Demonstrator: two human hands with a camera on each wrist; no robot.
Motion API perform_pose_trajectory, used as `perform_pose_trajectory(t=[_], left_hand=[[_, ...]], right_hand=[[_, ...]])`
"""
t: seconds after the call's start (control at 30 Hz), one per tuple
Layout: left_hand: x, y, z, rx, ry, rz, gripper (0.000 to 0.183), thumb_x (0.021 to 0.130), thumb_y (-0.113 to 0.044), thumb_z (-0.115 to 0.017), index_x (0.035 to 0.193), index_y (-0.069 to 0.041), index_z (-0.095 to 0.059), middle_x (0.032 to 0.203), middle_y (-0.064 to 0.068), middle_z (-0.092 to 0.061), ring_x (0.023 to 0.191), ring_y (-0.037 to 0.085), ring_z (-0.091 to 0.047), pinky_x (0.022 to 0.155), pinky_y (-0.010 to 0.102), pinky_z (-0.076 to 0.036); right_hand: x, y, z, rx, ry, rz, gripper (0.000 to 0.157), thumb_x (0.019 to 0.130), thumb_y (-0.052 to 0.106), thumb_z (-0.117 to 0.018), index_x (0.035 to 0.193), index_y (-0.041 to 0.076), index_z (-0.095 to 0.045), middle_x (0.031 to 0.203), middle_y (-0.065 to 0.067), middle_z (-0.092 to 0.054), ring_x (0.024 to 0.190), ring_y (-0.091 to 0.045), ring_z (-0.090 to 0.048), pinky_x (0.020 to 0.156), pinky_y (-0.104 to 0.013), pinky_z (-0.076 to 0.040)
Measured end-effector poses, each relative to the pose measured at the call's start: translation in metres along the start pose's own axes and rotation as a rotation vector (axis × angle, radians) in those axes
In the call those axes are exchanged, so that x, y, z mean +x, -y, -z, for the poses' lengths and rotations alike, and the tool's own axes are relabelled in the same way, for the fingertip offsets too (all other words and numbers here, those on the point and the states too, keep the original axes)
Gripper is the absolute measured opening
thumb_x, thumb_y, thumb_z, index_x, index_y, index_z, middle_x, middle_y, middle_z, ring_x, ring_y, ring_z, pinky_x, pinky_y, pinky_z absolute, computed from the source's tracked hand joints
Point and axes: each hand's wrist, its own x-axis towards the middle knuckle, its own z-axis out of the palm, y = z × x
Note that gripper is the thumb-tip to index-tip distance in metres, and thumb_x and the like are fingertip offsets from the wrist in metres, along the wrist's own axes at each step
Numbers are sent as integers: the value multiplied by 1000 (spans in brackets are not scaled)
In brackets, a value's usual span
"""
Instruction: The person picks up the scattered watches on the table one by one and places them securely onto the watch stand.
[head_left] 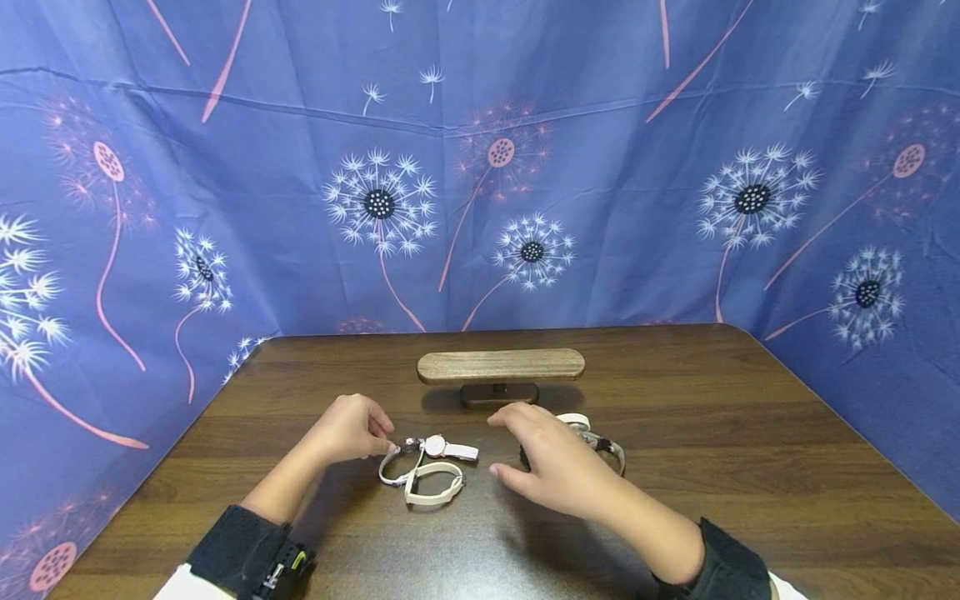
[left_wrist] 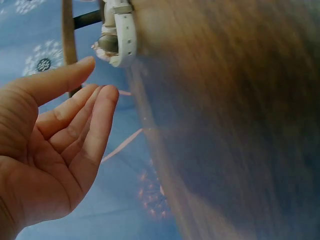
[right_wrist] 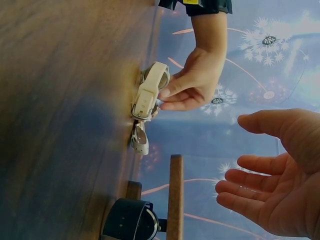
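Observation:
My left hand point(head_left: 348, 429) has its thumb tip right at the edge of a looped pale-strapped watch point(head_left: 388, 480). In the left wrist view the thumb and fingers stand apart, with a white-strapped watch point(left_wrist: 125, 37) beyond them. Beside the loop lies a watch with a round white face point(head_left: 435, 447), its white strap stretched to the right. A cream-strapped watch point(head_left: 435, 500) stands looped in front. My right hand point(head_left: 558, 462) hovers palm inward with fingers spread, holding nothing. It partly hides more watches point(head_left: 617, 454), including a black-strapped one point(right_wrist: 125, 217) in the right wrist view.
Behind the watches stands a light wooden bar point(head_left: 501, 365) on a short post with a dark base point(head_left: 498, 397). All rest on a dark wood table point(head_left: 390, 558). A blue cloth point(head_left: 637, 275) printed with dandelions hangs around its back and sides.

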Motion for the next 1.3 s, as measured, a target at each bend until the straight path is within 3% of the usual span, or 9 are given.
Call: perform_pose_trajectory(t=[0.27,0.57,0.77,1.07,1.3], left_hand=[[3,-3,-9,63,91,28,17,65,-18,-78,66,-14,-62,49,-9,-54,40,10,-51,40,25,-47],[2,-9,-9,188,45,-25,21,72,-10,-69,57,-18,-57,41,-11,-48,36,6,-46,42,25,-45],[3,-16,-5,284,-84,-47,18,64,-12,-68,56,-22,-56,50,-15,-48,45,6,-45,47,28,-44],[2,-37,4,339,-313,-117,14,61,-12,-63,57,-22,-55,52,-16,-46,48,6,-42,42,27,-40],[1,-62,3,422,-542,-293,22,65,-13,-66,57,-21,-48,54,-13,-40,47,5,-36,38,26,-33]], right_hand=[[0,1,0,-2,9,-2,47,78,33,-67,115,9,-54,116,-2,-55,109,-16,-48,92,-39,-43],[-1,1,-3,-5,-5,13,46,77,31,-68,114,9,-54,114,-1,-56,108,-14,-49,91,-38,-44],[-2,2,-3,3,-19,27,46,76,31,-69,113,9,-54,113,-1,-56,108,-14,-49,92,-37,-44],[0,-1,-3,13,-41,19,43,77,29,-69,112,10,-55,113,0,-55,107,-14,-48,91,-38,-44],[4,-2,1,28,-79,28,42,76,28,-70,111,9,-55,114,0,-54,106,-14,-48,92,-38,-43]])
